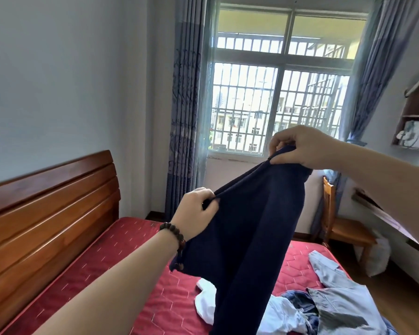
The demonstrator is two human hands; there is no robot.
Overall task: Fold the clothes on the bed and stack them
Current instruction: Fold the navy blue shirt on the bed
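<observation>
Nearest, along the lower right edge: a loose heap of unfolded clothes on the bed (102, 269), with a grey garment (341, 308) spread on top at right, a white garment (207, 303) crumpled to its left, and a bit of blue denim (300, 302) showing between them. Under all of it, a red quilted mattress cover with a pale hexagon stitch pattern. Above the heap, held up in the air: a dark navy garment (249, 238), hanging in one long drape whose lower end reaches down in front of the white garment. Left hand (196, 213), with a brown bead bracelet (176, 235) on the wrist, pinching the navy cloth's top edge at its left corner, thumb and fingers curled tight on the fabric. Right hand (307, 148), higher and farther, pinching the same top edge at its right corner between thumb and fingertips; both grips narrow and closed on the cloth, the edge stretched slanting between them. To the left, a wooden headboard (51, 209) against a plain pale wall. Farther right, a wooden chair (344, 226) beside the bed, with a white bag (379, 257) near it on the floor, and a wall shelf (416, 117) holding folded pale bedding. Farthest, a barred window (276, 97) framed by blue-grey curtains (184, 117), buildings visible outside.
</observation>
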